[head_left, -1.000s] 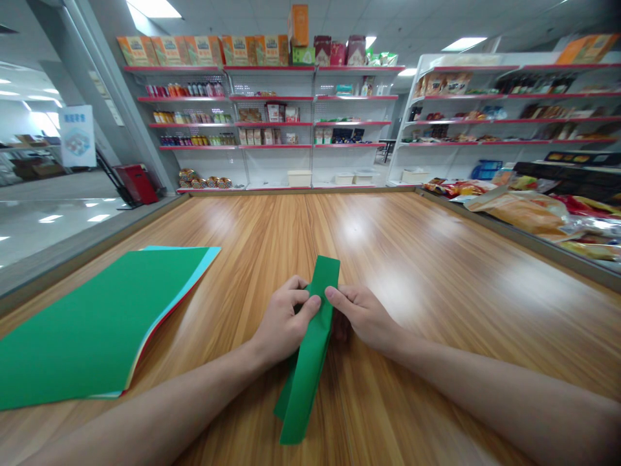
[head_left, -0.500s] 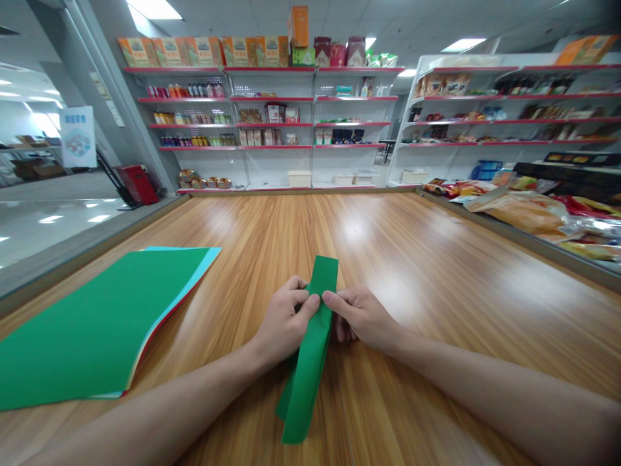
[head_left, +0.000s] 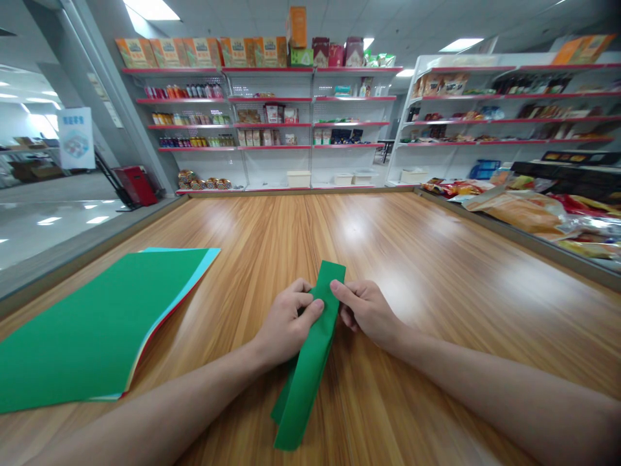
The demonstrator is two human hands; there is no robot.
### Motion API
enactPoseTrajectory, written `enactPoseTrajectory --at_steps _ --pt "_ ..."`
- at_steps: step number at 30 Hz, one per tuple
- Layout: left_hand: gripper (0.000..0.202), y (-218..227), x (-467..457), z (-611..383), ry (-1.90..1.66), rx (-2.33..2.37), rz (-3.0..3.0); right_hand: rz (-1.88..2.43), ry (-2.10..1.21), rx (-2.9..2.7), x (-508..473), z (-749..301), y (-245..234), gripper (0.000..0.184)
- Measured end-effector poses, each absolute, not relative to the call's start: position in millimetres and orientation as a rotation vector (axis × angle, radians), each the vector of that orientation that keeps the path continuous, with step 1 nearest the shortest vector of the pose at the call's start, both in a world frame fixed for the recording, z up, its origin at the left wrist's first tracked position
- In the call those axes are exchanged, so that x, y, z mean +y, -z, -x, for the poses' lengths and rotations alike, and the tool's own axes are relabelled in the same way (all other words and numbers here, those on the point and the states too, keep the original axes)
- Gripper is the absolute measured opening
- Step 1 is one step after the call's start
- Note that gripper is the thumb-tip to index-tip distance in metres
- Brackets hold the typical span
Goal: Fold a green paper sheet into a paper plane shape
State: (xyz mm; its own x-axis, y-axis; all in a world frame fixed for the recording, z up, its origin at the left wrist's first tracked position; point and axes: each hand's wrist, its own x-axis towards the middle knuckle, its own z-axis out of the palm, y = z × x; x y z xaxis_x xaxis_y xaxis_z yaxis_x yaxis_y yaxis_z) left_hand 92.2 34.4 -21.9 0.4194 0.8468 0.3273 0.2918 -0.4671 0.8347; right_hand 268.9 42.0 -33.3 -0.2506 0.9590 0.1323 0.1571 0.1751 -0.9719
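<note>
A long folded strip of green paper (head_left: 308,375) lies lengthwise on the wooden table (head_left: 436,272) in front of me. My left hand (head_left: 286,323) pinches its left edge near the far end, thumb on top and fingers curled. My right hand (head_left: 366,310) grips the right edge opposite, thumb pressed on the strip's upper corner. Both hands are closed on the paper. The strip's near end rests on the table between my forearms.
A stack of coloured paper sheets (head_left: 97,323), green on top with blue and red edges showing, lies at the left. Snack bags (head_left: 524,210) sit along the table's right edge. Store shelves (head_left: 272,123) with goods stand behind the table.
The strip's far end has slid slightly nearer and to the right. My right thumb has moved up towards the strip's far corner; my left hand has stayed in place.
</note>
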Motion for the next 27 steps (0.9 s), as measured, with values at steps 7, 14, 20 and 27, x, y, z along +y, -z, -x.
enactPoseTrajectory --at_steps 7,14,20,27 --pt "0.039 20.6 31.3 -93.6 -0.956 0.950 -2.004 1.127 -1.127 -1.338 43.8 -266.1 31.8 0.061" --pt "0.040 20.4 32.7 -93.8 -0.944 0.944 -2.023 1.142 -1.141 -1.325 44.6 -268.6 32.6 0.066" --pt "0.041 21.0 31.4 -93.3 -0.931 0.923 -2.023 1.152 -1.078 -1.348 43.9 -268.8 30.4 0.067" --pt "0.040 23.5 31.0 -93.8 -1.013 0.968 -1.973 1.035 -1.272 -1.629 45.8 -269.2 36.0 0.060"
